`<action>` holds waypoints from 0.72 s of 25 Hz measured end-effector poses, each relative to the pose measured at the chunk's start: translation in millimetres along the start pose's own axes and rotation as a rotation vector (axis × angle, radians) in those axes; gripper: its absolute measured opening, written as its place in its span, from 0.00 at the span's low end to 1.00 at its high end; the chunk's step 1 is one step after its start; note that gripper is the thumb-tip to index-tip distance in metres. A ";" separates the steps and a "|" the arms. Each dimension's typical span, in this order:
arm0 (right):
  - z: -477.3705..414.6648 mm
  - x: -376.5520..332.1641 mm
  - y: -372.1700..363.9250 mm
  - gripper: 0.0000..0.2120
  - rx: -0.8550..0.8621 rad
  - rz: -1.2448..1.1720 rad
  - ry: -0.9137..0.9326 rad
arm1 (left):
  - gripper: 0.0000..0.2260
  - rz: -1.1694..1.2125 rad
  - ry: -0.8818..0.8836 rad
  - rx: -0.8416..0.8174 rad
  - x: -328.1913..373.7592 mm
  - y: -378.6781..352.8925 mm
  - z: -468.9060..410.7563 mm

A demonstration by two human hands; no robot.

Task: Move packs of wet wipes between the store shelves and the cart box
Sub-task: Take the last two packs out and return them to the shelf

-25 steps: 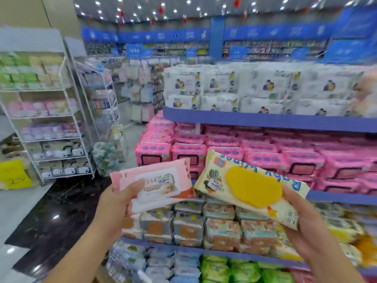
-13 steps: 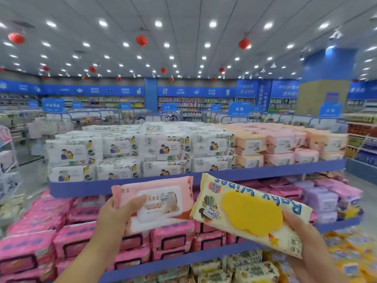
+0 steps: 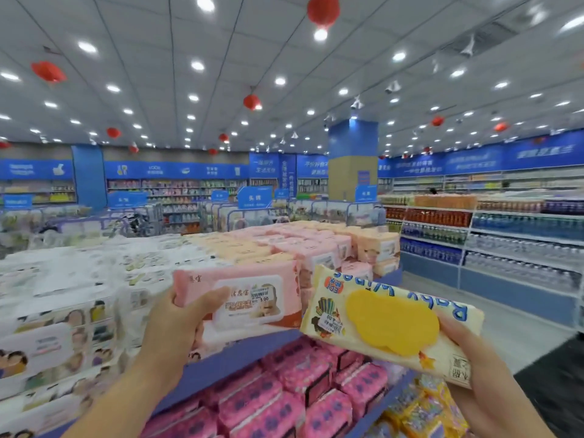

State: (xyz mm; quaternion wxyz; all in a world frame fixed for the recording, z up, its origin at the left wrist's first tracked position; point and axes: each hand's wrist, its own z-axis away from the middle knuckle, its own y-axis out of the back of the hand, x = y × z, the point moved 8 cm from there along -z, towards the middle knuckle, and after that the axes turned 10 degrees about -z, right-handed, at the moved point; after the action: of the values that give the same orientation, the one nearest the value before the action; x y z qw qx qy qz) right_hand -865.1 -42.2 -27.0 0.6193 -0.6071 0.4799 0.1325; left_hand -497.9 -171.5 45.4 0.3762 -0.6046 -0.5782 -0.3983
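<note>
My left hand grips a pink pack of wet wipes with a white lid and a price sticker, held up flat facing me. My right hand grips a cream pack of baby wipes with a big yellow lid, tilted down to the right. Both packs hover side by side above the blue edge of the top shelf. The cart box is out of view.
The top shelf holds white packs on the left and pink and peach packs further back. Magenta packs fill the shelf below. An aisle floor and a drinks shelf lie to the right.
My view has swung up and to the right, from the lower shelves to the top shelf and the ceiling. Both hands keep the same packs, raised with it.
</note>
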 end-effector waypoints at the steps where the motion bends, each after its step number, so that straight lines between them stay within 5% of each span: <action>1: -12.2 -7.7 10.4 0.44 0.009 0.008 0.018 | 0.28 -0.033 -0.013 -0.029 -0.3 -21.9 -15.6; 6: -83.6 -47.1 73.8 0.24 0.037 0.019 0.104 | 0.14 -0.134 -0.083 -0.051 -11.4 -129.6 -80.9; 10: -149.5 -80.9 138.9 0.19 0.060 0.024 0.102 | 0.16 -0.226 -0.091 0.008 -26.7 -219.5 -117.2; 15: -244.2 -123.0 205.3 0.54 0.047 0.056 0.043 | 0.25 -0.425 -0.101 0.084 -45.0 -315.6 -168.0; 18: -294.4 -142.3 236.7 0.58 -0.004 0.088 0.014 | 0.38 -0.552 -0.061 0.151 -60.6 -353.1 -203.0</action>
State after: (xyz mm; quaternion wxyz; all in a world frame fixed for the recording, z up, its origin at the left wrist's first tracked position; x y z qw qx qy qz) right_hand -1241.3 -187.6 -9.1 0.6082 -0.5877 0.5101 0.1564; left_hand -860.9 -364.5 69.0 0.2799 -0.4063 -0.7599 -0.4232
